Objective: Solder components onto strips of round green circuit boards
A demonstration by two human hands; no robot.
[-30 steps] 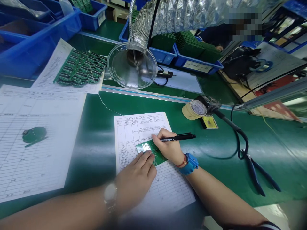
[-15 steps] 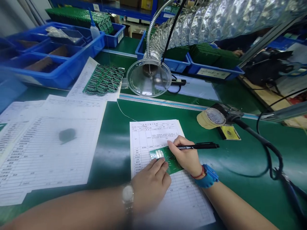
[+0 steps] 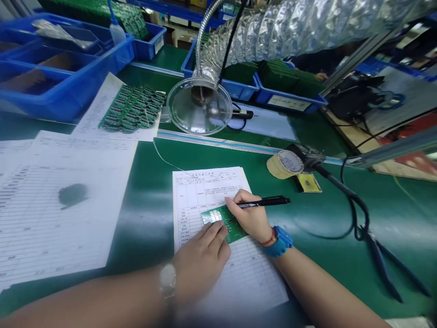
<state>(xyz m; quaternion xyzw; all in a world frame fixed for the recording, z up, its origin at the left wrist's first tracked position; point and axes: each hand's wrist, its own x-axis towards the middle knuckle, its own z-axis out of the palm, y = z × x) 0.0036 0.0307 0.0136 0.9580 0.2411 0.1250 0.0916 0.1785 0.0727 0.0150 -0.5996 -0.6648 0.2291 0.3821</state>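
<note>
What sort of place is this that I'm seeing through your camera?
Most likely an electronics assembly line in a factory: stacks of green circuit boards fill blue plastic bins, a foil fume-extraction duct ends in a clear hood above the green workbench, and blue-handled side cutters lie on it.

Over on the far left, blue plastic bins [image 3: 68, 102] line the green counter [image 3: 143, 228], a dropper bottle [image 3: 117, 32] standing just behind them! Rows of green circuit boards [image 3: 131, 108] sit on a paper sheet, and ruled printed sheets [image 3: 58, 214] spread out below. Dead centre, a clear extractor hood [image 3: 200, 105] hangs off a foil duct [image 3: 283, 32]. To the right, a tape roll [image 3: 285, 163], then blue-handled pliers [image 3: 382, 264], and beyond the stacked boards [image 3: 290, 79], a co-worker's hand [image 3: 320, 76]!
</note>
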